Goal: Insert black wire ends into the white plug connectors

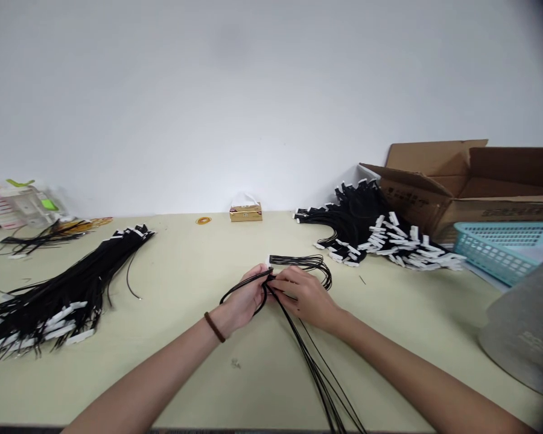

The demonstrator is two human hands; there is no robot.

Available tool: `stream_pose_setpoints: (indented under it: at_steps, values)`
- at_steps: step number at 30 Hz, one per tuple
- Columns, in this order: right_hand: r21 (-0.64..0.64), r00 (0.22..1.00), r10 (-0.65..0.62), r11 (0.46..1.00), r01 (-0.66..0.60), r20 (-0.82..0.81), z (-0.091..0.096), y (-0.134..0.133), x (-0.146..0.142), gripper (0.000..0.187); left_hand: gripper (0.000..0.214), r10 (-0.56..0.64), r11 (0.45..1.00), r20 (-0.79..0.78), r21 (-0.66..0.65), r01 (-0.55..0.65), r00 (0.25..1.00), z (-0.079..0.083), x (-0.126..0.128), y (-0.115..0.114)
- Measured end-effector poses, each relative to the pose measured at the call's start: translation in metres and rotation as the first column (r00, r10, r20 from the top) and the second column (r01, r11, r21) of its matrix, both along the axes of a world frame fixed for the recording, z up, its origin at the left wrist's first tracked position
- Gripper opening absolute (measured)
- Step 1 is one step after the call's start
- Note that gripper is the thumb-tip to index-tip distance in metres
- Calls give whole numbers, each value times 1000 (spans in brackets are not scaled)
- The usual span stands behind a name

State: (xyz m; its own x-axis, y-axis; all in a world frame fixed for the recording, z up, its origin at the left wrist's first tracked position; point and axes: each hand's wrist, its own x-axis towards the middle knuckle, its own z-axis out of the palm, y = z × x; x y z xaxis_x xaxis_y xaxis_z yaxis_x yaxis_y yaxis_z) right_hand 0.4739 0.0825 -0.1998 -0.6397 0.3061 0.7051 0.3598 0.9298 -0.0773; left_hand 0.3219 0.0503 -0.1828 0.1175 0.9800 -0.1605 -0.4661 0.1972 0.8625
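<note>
Black wires with white connectors, a wire harness [310, 361], run between my hands and hang toward the table's front edge. My left hand [248, 295] is closed on the harness, with wires looping over its palm and thumb. Fingers of my right hand [305, 295] pinch the wires just beside the left fingertips. A white connector [268, 260] shows right above the left fingers. Behind my right hand, a bent bundle of black wires [323, 268] curves across the table. The exact spot where the fingertips meet is partly hidden.
A pile of black harnesses [63, 289] lies at left, another pile [357, 211] at right. Beyond stand an open cardboard box [438, 199], a turquoise basket [493, 256] and a grey container [525, 331]. A gold tissue box [246, 213] and rubber bands [203, 220] sit near the wall.
</note>
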Motion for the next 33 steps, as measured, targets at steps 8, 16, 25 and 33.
stream_pose_setpoints:
  at_steps: [8, 16, 25, 33]
  values:
    - [290, 983, -119, 954, 74, 140, -2, 2, 0, 16, 21, 37, 999, 16, -16, -37, 999, -2, 3, 1]
    - [519, 974, -89, 854, -32, 207, 4, 5, -2, 21, 25, 20, 999, -11, 32, -19, 1000, -6, 2, 2]
    - [545, 975, -95, 838, -30, 200, 2, 7, -3, 23, 25, -3, 998, -16, 61, 4, 1000, -6, 2, 2]
    - [528, 986, -58, 848, -35, 158, 4, 5, -3, 20, 25, -2, 999, -6, 46, 2, 1000, -3, 3, 1]
